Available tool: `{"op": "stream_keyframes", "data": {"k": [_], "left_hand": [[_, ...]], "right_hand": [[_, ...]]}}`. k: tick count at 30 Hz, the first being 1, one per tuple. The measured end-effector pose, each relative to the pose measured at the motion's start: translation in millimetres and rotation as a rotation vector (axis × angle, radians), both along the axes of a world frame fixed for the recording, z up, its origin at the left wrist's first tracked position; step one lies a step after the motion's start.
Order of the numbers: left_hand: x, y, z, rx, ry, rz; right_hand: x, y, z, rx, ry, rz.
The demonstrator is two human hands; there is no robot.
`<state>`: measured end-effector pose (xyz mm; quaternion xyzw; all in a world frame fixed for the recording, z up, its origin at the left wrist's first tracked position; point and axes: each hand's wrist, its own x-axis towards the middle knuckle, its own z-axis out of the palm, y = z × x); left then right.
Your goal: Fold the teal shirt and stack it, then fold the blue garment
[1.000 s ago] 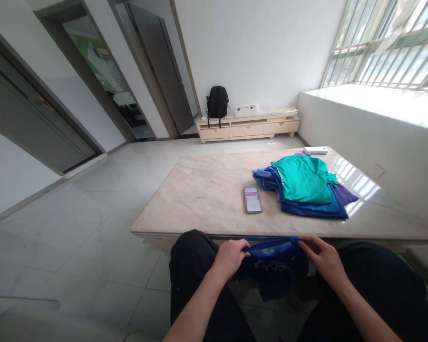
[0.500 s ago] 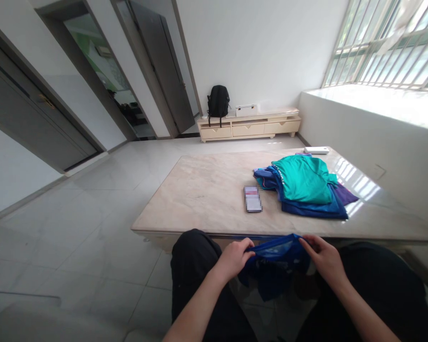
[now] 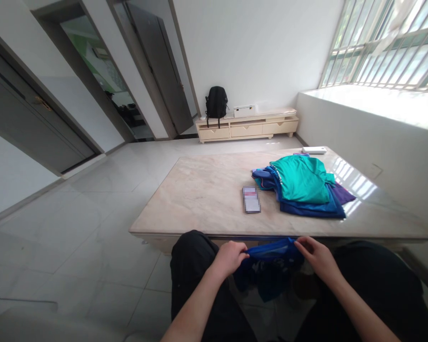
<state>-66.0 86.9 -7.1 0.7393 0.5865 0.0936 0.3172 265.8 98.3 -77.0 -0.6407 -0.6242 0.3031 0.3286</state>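
Between my knees, below the table's near edge, hangs a blue garment (image 3: 271, 251) stretched between both hands; its lower part falls into shadow and its exact kind is unclear. My left hand (image 3: 233, 256) pinches its left upper corner. At the opposite corner, my right hand (image 3: 314, 254) grips the cloth between thumb and fingers. Beyond them, on the marble-look table (image 3: 196, 199), lies a pile of clothes with a green shirt (image 3: 301, 178) on top and blue and purple pieces beneath. A phone (image 3: 251, 199) lies left of the pile, its screen blurred.
A white oblong object (image 3: 314, 150) sits at the table's far right edge. Against the far wall, a low cabinet (image 3: 246, 130) bears a black backpack (image 3: 217, 102) and a white box (image 3: 244, 111). A barred window is at the right, doors at the left.
Both hands have shifted slightly left and down with the blue garment, still holding its corners. The clothes pile and phone have stayed in place on the table.
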Motion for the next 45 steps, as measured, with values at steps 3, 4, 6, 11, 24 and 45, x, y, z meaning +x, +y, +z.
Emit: {"op": "stream_keyframes", "data": {"k": [3,4,6,11,24,45], "left_hand": [[1.7,-1.6,-1.0,0.019,-0.059,0.003],[2.7,-1.7,-1.5,0.028,-0.087,0.01],[5.5,-1.1,-2.4,0.047,-0.147,0.032],[19.3,1.5,-4.9,0.105,-0.276,0.101],[39.9,1.2,-11.8,0.106,-0.473,0.245],[40.4,-1.3,-20.2,0.04,-0.463,0.062]], "right_hand": [[-3.9,-0.6,-5.3,-0.147,0.146,0.078],[-7.5,-1.6,-6.2,-0.216,0.227,0.094],[-17.8,-5.0,-6.0,-0.349,0.377,0.129],[-48.9,-18.9,8.6,-0.445,0.537,0.224],[-93.5,-25.1,28.4,-0.273,0.739,0.098],[-88.6,-33.7,24.4,-0.185,0.64,0.396]]}}
